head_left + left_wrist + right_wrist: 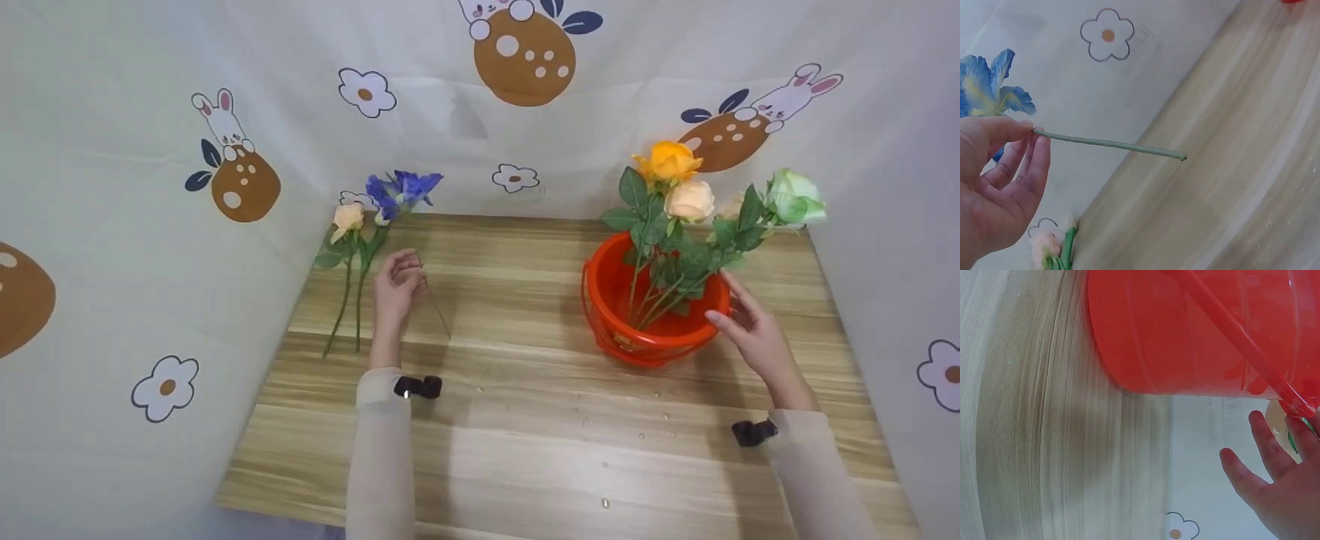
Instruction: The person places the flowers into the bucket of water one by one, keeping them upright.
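"What's in the red bucket, right of centre in the head view?"

"At least three roses: an orange rose, a peach rose below it, and a pale green rose leaning out toward the upper right. Leaves crowd the far side of the opening."

"And the right hand?"

"At the bucket's right rim, fingers spread, thumb tip at the edge. In the right wrist view, the handle slants across the bucket's wall down toward those fingers."

"Where's the left hand?"

"Left of centre in the head view, pinching a thin green stem between thumb and fingertips. In the left wrist view, a blue flower shows just behind it, at the left edge; the hand hides where they'd meet."

"Anything else around?"

"A cream rose at the left end of the table, a second stem beside its own. Small clear drops dot the wood at lower right, and a printed curtain hangs behind."
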A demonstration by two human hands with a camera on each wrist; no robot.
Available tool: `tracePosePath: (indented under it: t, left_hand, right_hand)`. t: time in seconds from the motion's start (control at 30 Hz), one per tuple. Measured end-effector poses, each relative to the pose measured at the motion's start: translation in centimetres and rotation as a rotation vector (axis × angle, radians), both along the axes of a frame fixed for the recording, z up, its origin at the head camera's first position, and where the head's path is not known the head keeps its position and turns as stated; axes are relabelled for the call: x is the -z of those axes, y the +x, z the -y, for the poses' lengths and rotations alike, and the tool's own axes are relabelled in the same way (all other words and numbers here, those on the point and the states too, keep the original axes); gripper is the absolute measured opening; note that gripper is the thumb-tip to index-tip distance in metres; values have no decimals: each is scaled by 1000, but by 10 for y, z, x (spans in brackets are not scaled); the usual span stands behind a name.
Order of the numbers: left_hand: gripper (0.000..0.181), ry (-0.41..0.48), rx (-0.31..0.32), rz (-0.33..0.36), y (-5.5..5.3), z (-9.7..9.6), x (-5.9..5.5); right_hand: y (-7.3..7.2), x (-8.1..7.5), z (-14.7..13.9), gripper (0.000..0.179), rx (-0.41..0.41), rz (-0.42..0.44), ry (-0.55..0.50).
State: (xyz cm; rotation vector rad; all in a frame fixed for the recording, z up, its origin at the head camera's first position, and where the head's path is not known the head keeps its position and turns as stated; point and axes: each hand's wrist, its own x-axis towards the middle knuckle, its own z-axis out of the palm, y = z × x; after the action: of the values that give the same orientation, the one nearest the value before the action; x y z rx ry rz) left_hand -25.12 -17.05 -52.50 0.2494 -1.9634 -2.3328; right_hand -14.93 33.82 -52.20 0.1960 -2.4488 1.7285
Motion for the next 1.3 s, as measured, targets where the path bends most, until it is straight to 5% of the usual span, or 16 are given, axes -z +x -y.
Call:
tracePosePath:
  t: [0.6, 1.03, 1.3]
  left_hand:
    - [37, -6, 73, -269, -7, -46, -30]
    - [36, 22, 148, -331, -10, -97, -61]
    - [39, 33, 198, -357, -14, -124, -70]
  right_hand:
    - [0, 0, 1, 62, 4, -11, -12]
    - [0, 1, 1, 63, -4, -1, -9]
    - [0, 0, 0, 63, 0, -4, 3]
